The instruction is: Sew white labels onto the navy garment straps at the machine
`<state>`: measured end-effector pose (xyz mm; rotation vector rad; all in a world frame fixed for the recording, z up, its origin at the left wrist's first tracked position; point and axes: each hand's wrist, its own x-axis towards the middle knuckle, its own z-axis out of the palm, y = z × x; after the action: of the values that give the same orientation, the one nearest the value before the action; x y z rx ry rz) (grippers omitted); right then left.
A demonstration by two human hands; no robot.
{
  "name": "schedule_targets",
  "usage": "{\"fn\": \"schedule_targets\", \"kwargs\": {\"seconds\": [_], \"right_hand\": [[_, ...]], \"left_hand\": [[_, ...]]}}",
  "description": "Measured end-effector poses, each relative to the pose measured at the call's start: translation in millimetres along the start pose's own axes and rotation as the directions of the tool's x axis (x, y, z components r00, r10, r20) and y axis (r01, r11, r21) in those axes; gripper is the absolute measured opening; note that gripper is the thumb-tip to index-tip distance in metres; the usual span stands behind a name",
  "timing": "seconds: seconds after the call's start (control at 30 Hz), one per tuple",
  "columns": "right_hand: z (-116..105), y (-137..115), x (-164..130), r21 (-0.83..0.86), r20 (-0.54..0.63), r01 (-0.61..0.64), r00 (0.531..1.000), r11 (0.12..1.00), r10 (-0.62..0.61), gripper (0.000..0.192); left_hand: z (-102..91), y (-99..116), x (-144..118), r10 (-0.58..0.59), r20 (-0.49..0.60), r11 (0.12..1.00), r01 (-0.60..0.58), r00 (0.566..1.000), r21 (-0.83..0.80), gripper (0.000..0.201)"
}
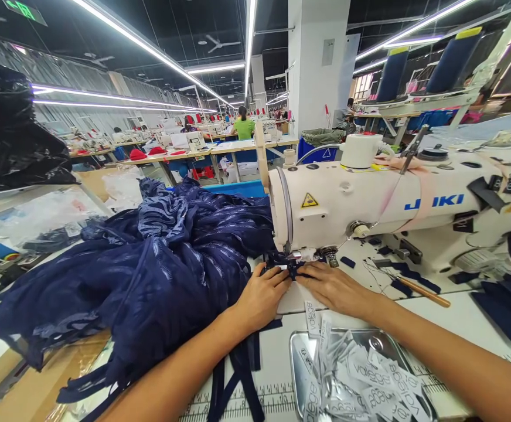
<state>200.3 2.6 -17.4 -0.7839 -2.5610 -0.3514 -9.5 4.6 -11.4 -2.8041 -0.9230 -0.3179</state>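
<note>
A white sewing machine point(312, 208) stands in front of me, with navy fabric point(294, 268) bunched under its needle area. My left hand point(266, 290) lies on the left part of this fabric, fingers closed down on it beside a small white label point(283, 267). From the right, my right hand point(332, 285) pinches the fabric's near edge, its fingertips close to the left ones. Exactly what lies beneath the fingertips is hidden. A large heap of navy garments point(163, 287) spreads left of the machine, and navy straps point(242, 381) hang toward me past my left forearm.
A metal tray point(297, 375) of printed white labels point(370, 375) sits in front of my right hand. Tweezers or a similar wooden-handled tool point(426, 292), thread ends and navy scraps point(407, 287) lie right. Thread cones point(451, 61) stand above; a black bag point(13, 126) is at left.
</note>
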Motion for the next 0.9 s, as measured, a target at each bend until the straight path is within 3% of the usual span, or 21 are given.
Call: {"fn": "schedule_targets", "kwargs": {"seconds": [0.63, 0.77, 0.9], "right_hand": [[14, 13, -4, 0.051, 0.118, -0.204, 0.973, 0.978, 0.197, 0.037], [17, 13, -1, -0.001, 0.117, -0.319, 0.941, 0.948, 0.317, 0.035], [9, 5, 8, -0.153, 0.171, -0.298, 0.931, 0.942, 0.323, 0.032]], "left_hand": [[-2.8, -10, 12, -0.053, 0.039, 0.997, 0.051, 0.998, 0.065, 0.035], [-5.1, 0, 13, -0.164, 0.014, 0.967, 0.158, 0.986, 0.202, 0.019], [-2.8, 9, 11, -0.307, -0.013, 0.902, 0.296, 0.952, 0.314, 0.024]]}}
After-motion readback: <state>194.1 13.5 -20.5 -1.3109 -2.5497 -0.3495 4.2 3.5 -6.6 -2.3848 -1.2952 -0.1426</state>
